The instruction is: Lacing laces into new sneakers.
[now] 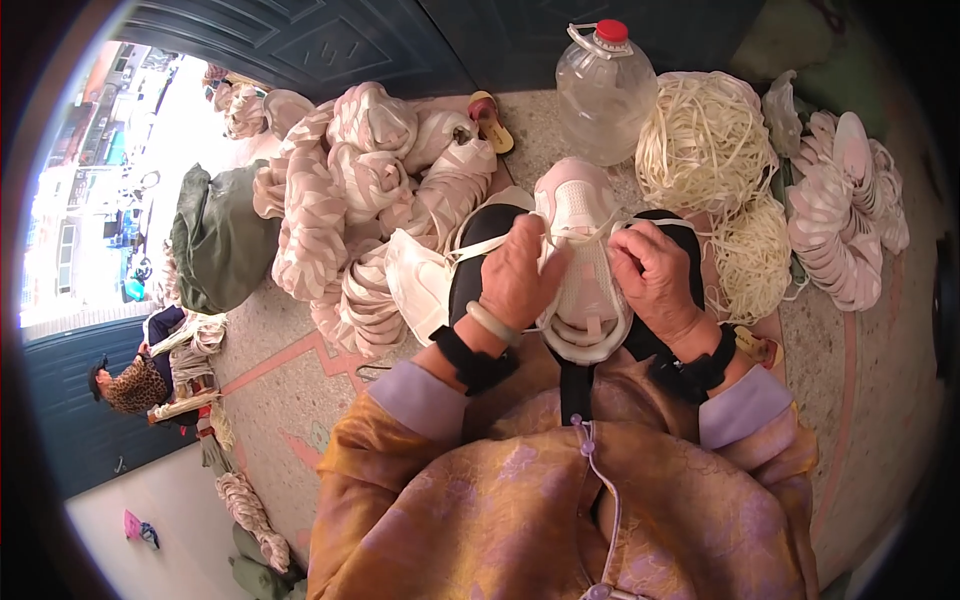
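Observation:
A pink and white shoe upper [582, 275] rests on my lap between my knees, toe pointing away from me. My left hand [513, 272], with a pale bangle at the wrist, is beside its left edge, fingers closed on a cream shoelace [478, 247] that trails off to the left. At the right edge, my right hand [652, 270] is curled, thumb and fingers pinched on the lace close to the eyelets. Its fingertips partly hide the lace. Against my left thigh leans another white shoe upper [418, 284].
Bundled pink shoe uppers [350, 190] are heaped at left, with more stacked uppers [842, 215] at far right. Cream laces [708, 145] pile up beside a clear jug [603, 105]. A green sack [222, 240] stands left; beyond it sits another person [138, 385].

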`<state>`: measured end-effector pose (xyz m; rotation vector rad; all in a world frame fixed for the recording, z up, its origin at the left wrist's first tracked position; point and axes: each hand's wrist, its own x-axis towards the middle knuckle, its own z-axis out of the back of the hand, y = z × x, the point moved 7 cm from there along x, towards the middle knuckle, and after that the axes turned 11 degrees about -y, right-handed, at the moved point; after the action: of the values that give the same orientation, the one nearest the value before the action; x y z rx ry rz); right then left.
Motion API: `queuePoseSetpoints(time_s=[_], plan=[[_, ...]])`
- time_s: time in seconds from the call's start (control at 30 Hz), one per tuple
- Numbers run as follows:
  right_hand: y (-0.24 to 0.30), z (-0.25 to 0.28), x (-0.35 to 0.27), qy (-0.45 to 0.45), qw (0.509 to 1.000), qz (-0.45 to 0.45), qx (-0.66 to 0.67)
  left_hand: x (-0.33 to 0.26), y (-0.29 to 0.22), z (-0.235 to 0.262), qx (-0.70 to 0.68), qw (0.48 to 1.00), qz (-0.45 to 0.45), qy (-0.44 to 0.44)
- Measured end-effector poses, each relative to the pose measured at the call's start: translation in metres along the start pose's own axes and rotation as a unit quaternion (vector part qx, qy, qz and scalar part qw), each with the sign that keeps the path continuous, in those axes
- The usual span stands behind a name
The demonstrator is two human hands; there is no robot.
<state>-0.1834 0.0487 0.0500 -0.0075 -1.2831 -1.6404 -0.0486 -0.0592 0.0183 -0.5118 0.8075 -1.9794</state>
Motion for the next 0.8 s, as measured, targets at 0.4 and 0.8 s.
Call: queuePoseSetpoints(time_s=[0.4, 0.8], plan=[[0.019, -0.052, -0.001, 0.113, 0.983, 0.077, -0.120, -0.016, -0.002, 0.001, -0.029, 0.998, -0.049, 0.019], [0.028, -0.053, -0.004, 0.078, 0.971, 0.179, -0.136, -0.015, -0.005, 0.001, -0.088, 0.988, -0.127, -0.027]])
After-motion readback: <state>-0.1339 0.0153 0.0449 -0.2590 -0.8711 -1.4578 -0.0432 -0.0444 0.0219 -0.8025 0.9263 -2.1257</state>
